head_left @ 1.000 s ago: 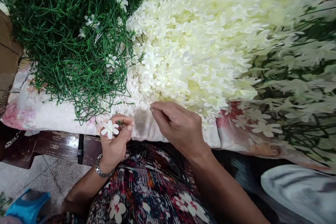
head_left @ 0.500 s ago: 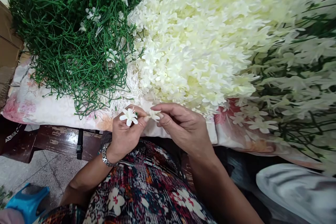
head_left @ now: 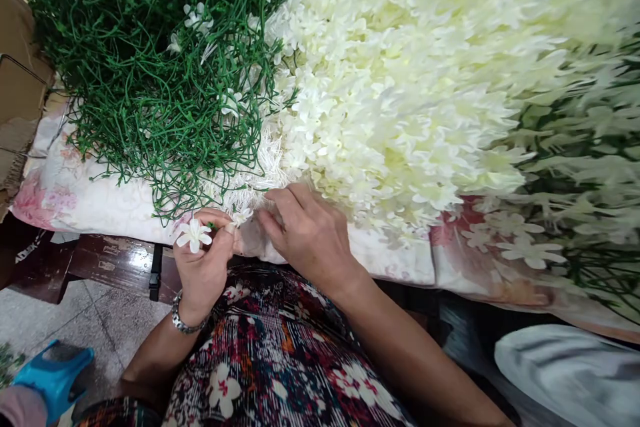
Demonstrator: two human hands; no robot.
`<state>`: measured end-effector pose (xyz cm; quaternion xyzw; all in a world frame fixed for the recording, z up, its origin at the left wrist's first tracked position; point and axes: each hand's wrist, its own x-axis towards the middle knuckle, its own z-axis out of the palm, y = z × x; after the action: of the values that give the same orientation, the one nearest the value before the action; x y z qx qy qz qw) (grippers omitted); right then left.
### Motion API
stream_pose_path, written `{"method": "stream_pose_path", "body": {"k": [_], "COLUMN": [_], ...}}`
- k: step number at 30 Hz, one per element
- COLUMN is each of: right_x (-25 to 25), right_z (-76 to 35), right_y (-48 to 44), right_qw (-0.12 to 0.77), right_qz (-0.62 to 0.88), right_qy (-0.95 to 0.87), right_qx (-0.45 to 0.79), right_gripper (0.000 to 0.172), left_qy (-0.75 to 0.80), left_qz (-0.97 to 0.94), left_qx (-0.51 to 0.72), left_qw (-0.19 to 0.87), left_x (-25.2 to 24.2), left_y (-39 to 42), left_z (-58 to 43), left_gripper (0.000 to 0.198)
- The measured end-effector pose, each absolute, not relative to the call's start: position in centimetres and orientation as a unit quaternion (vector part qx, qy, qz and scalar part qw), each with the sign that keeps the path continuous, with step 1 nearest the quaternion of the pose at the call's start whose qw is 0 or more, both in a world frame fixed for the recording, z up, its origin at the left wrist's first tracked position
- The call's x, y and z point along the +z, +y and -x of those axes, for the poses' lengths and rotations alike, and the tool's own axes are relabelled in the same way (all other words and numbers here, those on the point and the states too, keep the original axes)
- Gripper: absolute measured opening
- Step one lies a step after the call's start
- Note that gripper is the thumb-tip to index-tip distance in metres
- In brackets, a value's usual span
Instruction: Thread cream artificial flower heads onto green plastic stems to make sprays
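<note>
My left hand (head_left: 205,263) is closed around a small sprig with a white artificial flower (head_left: 194,235) on it and a second small blossom (head_left: 242,217) at its fingertips. My right hand (head_left: 307,237) lies just to the right, its fingers pinched at the edge of a patch of white stamen pieces (head_left: 253,177). What, if anything, the right fingers grip is hidden. Behind both hands rises a big heap of cream flower petals (head_left: 400,80). A tangle of green plastic stems (head_left: 145,67) lies at the left.
Everything rests on a flowered cloth (head_left: 75,200) over a dark wooden bench (head_left: 110,267). Assembled flower sprays (head_left: 575,167) lie at the right. A cardboard box (head_left: 15,93) stands at the left edge. A blue sandal (head_left: 53,377) is on the tiled floor.
My right hand brought a small blossom to the sprig in my left hand, then moved back to the white stamen pieces. The left hand now shows two blossoms.
</note>
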<state>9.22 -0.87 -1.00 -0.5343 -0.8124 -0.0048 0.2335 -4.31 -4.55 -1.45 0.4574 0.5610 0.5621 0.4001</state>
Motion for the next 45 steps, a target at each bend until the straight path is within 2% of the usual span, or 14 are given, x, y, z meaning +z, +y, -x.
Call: {"method": "stream_pose_path", "body": {"k": [4,10,14,16,20,26,34,45], "right_x": [-1.2,-0.6,0.2,0.5,0.7,-0.7,-1.5,-1.1], "right_z": [-9.1,-10.9,-12.0,-12.2,-12.3,-12.4,-12.5,-12.9], "right_y": [-0.7,-1.3,-2.6,-3.2,-3.7,-3.7,-4.4,-4.5], "right_qw": [0.258,0.373,0.433,0.463,0.500,0.508,0.550,0.499], "right_qz": [0.544,0.528,0.557,0.545,0.482,0.446,0.448,0.426], "right_qy": [-0.797,-0.727,-0.602,-0.573,-0.631,-0.704,-0.678,-0.741], "right_qx": [0.037,0.231,0.374,0.400,0.347,0.217,0.194,0.139], "right_gripper": [0.013,0.005,0.006,0.007,0.012,0.019,0.024,0.024], "left_qy": [0.546,0.524,0.503,0.495,0.482,0.457,0.415,0.406], "left_qz": [-0.401,-0.347,-0.286,-0.266,-0.255,-0.259,-0.260,-0.317], "left_qx": [0.594,0.583,0.557,0.539,0.506,0.479,0.473,0.490], "left_qw": [0.433,0.515,0.596,0.627,0.668,0.703,0.733,0.704], "left_x": [-1.4,-0.5,0.4,0.7,1.3,1.2,0.8,-0.3], "left_y": [-4.4,-4.3,-4.0,-3.9,-4.0,-4.5,-4.6,-5.0], "left_z": [3.8,3.0,2.2,1.8,0.9,0.1,0.1,0.4], "left_gripper": [0.005,0.006,0.002,0.001,0.004,0.009,0.011,0.010]}}
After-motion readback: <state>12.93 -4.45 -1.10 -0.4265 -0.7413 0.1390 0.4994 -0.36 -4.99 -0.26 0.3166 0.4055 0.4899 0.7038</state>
